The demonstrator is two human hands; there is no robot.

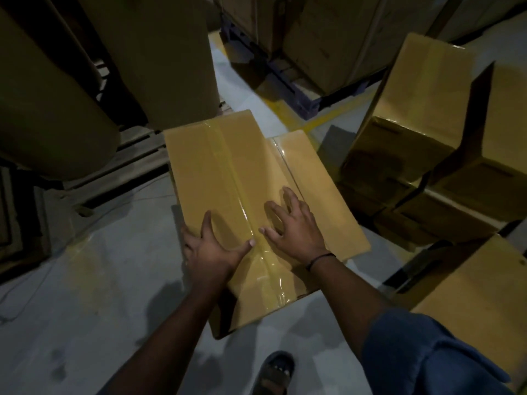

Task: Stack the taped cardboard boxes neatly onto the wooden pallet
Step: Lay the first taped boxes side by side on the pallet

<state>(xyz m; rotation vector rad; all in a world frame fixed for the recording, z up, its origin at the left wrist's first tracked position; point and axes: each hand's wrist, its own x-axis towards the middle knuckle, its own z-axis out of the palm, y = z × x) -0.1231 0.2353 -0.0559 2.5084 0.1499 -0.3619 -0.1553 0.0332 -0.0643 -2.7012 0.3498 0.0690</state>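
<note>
Cardboard: one taped box (216, 172), left hand (212, 248) gripping, right hand (295, 228) resting atop.

Blue sleeve (427, 354), thin band (320, 259) on one wrist, dark sandal (275, 372).
The creased blue sleeve covers the right arm at the lower right of the frame and ends near the elbow. The black band circles the wrist behind the right hand (296, 230). The left hand (212, 249) and forearm are bare. The open-toed sandal shows at bottom centre.

Left hand (212, 248) grips the taped box (216, 166) at its edge, right hand (295, 226) spread on top.
</note>
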